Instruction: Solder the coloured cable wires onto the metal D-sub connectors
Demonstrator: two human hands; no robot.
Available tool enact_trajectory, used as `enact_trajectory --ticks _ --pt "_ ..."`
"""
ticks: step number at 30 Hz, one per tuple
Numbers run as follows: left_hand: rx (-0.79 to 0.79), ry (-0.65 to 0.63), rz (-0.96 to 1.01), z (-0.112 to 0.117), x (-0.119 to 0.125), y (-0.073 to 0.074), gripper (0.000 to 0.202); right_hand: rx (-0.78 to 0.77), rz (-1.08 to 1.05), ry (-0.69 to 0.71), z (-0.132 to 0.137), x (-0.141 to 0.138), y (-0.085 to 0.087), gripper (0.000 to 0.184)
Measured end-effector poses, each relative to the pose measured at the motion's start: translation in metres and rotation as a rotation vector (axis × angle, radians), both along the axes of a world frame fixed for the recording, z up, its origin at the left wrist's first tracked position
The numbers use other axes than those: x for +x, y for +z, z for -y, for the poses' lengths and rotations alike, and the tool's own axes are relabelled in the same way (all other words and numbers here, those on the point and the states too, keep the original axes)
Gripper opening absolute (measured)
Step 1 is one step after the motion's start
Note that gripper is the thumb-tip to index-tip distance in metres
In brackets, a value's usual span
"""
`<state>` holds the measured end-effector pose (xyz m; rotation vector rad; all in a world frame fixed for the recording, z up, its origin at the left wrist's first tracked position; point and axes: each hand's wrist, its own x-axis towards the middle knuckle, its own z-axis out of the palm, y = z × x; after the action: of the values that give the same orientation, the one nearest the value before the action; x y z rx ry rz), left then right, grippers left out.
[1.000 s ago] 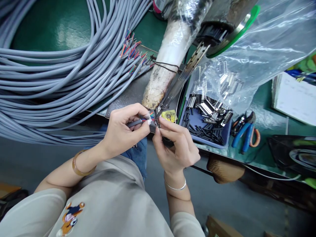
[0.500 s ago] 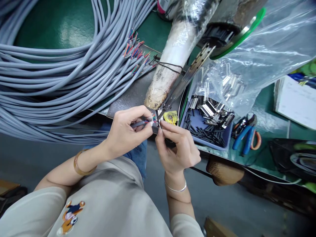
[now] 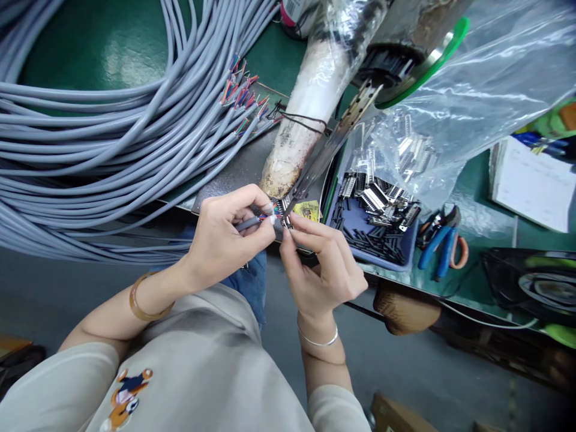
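Between thumb and fingers, my left hand (image 3: 231, 231) pinches the end of a grey cable (image 3: 248, 224), whose thin coloured wires reach toward a small metal pin connector (image 3: 284, 211). My right hand (image 3: 321, 258) is closed at the fingertips on the near end of that connector. A soldering iron's dark tip (image 3: 297, 195) comes down from the upper right and meets or nearly meets the connector. Beside it is the wrapped, scorched end of a white tube (image 3: 288, 144). A yellow label (image 3: 307, 210) lies just behind my right fingers.
A large bundle of grey cables (image 3: 112, 144) with stripped ends fills the left. To the right, a blue tray (image 3: 400, 258) holds metal connectors and black sleeves under plastic film (image 3: 450, 120). Blue-handled cutters (image 3: 443, 243), paper (image 3: 531, 183) and a green-rimmed reel (image 3: 463, 30) are farther right.
The camera view has shifted slightly, moving the bench items a little left. Both hands keep their hold on the cable and connector, with only slight finger movement.
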<state>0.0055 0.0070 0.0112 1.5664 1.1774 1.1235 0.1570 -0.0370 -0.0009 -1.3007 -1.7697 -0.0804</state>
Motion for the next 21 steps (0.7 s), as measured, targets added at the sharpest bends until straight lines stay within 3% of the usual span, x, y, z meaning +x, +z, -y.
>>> enact_trajectory --ticks 9,16,21 --pt "-0.065 -0.043 -0.007 0.003 -0.004 -0.005 0.005 -0.034 -0.028 0.016 0.007 0.002 -0.004 0.019" --pt "0.124 -0.171 0.022 0.020 -0.006 -0.019 0.006 -0.393 -0.126 0.018 0.015 0.014 0.004 0.008" --pt "0.121 -0.075 0.036 0.037 -0.013 -0.030 0.031 -0.285 -0.138 -0.002 0.024 0.020 0.006 0.006"
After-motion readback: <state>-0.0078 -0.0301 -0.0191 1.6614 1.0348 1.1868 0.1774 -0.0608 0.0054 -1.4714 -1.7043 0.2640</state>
